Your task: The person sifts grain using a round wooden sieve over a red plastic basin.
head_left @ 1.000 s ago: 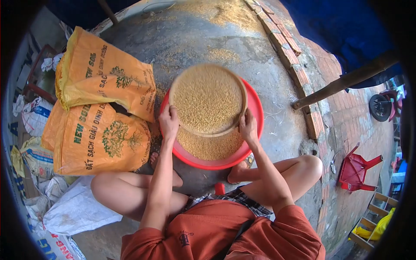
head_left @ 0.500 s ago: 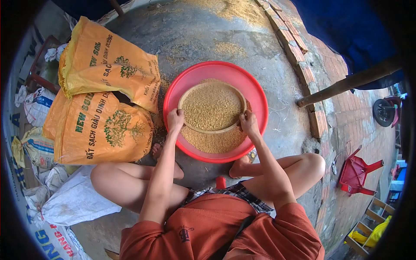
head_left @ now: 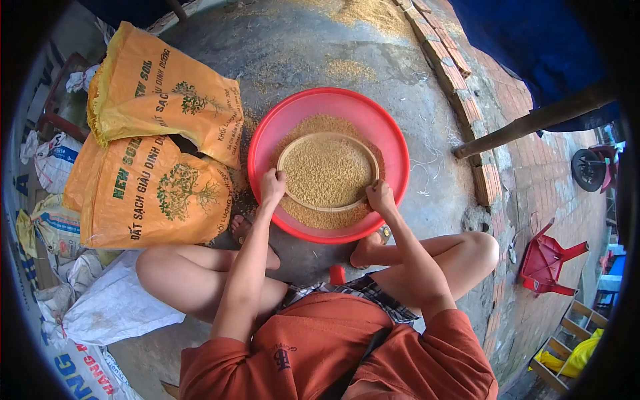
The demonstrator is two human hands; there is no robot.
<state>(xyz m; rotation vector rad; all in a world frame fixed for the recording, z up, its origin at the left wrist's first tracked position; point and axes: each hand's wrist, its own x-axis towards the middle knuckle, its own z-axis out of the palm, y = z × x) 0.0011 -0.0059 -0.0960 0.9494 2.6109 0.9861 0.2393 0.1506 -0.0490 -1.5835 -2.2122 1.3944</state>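
Observation:
A round sieve with a pale rim (head_left: 327, 135) is between my two hands, over a wide red basin (head_left: 267, 127). Tan grain (head_left: 327, 170), looking like unhusked rice, covers the sieve's mesh. My left hand (head_left: 273, 187) is closed around the rim on the left, and my right hand (head_left: 381, 196) grips it on the right, a little nearer to me. More loose grain (head_left: 323, 123) lies in the basin, showing past the sieve's far and near edges. The undersides of the sieve and the fingers beneath the rim are hidden.
Two orange soil sacks (head_left: 157, 193) stand left of the basin, with white sacks (head_left: 123, 297) below them. Spilled grain (head_left: 350, 69) dots the concrete floor beyond. On the right are a brick edging (head_left: 460, 93), a wooden pole (head_left: 533, 127) and a tipped red stool (head_left: 543, 261).
The sieve has shifted towards me within the basin, with both hands still on its rim. More grain now shows at the basin's far side. The whole view has moved slightly.

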